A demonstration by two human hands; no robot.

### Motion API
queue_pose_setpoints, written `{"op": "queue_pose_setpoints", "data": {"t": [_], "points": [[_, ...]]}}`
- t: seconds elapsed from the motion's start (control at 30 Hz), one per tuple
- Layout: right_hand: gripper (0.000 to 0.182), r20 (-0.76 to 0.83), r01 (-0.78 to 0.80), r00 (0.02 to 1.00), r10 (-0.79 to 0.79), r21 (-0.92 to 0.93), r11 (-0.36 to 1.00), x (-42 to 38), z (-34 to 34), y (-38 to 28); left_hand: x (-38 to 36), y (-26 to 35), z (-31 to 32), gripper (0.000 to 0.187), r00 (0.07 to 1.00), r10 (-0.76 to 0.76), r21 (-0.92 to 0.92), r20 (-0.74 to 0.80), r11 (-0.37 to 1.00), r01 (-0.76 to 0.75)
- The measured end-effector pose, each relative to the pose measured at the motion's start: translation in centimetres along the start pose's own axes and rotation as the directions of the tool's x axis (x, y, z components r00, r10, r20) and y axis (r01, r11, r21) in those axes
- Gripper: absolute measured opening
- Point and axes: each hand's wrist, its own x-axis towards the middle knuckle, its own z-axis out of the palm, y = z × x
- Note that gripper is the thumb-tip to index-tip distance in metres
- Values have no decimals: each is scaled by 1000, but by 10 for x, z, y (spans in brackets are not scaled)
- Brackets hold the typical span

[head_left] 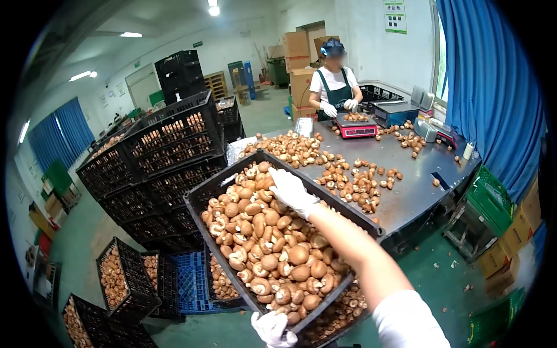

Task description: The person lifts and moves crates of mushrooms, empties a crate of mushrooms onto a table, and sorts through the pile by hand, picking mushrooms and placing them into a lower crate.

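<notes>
Shiny metal table (413, 188), gloved hands (292, 192), grip holding rigid plastic crate (223, 181), domed mushrooms (270, 218)

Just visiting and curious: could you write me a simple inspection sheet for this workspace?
Surface: metal table with loose mushrooms and a red scale.
Job's things: black crate heaped with brown mushrooms.
Clutter: small scraps on the green floor.
Hands: both gloved; left hand at the crate's near end, right hand across its long side; grips unclear.
Cables: nothing seen.
Surroundings: stacked crates, blue curtain, co-worker behind the scale.
</notes>
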Motion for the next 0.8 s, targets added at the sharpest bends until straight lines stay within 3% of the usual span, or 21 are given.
{"op": "queue_pose_setpoints", "data": {"t": [0.07, 0.13, 0.17, 0.23, 0.27, 0.3, 0.37, 0.47, 0.5, 0.53, 0.6, 0.67, 0.73, 0.8], "points": [[53, 43, -57, 997, 61, -91, 994, 11, 39, 7, 3, 0, -6, 28, 990, -61, -15, 126, 998, 63], [40, -65, 45, 996, -54, -136, 990, 15, 46, -1, 9, -2, -3, 28, 998, -38, -75, 54, 996, 42], [29, -15, -54, 998, 54, -14, 998, 24, 40, 8, 9, -4, -4, 28, 994, -35, -69, 103, 997, 42], [25, -203, -66, 975, 93, 134, 989, 27, 0, 19, 14, -3, -9, 29, 988, -20, -118, 152, 992, 38], [23, -317, 14, 948, 29, 134, 991, 22, -27, 26, 12, -7, -9, 30, 982, -6, -131, 187, 991, 31], [23, -339, 63, 937, -85, -74, 995, 19, -44, 44, 28, -3, -9, 29, 996, 40, -169, 75, 985, -27], [22, -143, -169, 971, 192, 157, 973, -5, -88, 31, 27, -3, -8, 29, 997, 57, -199, 53, 979, -45], [21, 91, -98, 989, 119, -211, 973, -44, -82, 38, 0, -18, 0, 33, 990, 97, -277, 101, 959, -66], [23, 174, -71, 975, 137, -340, 938, -58, -74, 37, -4, -18, 1, 30, 990, 120, -213, 73, 972, -103], [21, 122, -92, 982, 147, -367, 926, -72, -64, 34, -8, -19, 2, 29, 988, 146, -148, 46, 979, -138], [16, -39, -95, 995, 88, -321, 942, -80, -42, 41, -11, -23, 4, 28, 987, 145, -188, 70, 974, -129], [13, -59, -71, 997, 51, -427, 902, -79, -35, 40, -8, -22, -3, 28, 981, 144, -184, 133, 976, -118], [12, -66, -124, 992, 108, -336, 934, -75, -33, 32, -7, -24, -1, 28, 979, 174, -193, 101, 969, -153], [12, -43, -156, 987, 152, -423, 893, -79, -26, 23, -6, -23, -2, 28, 979, 162, -178, 124, 974, -139]]}}
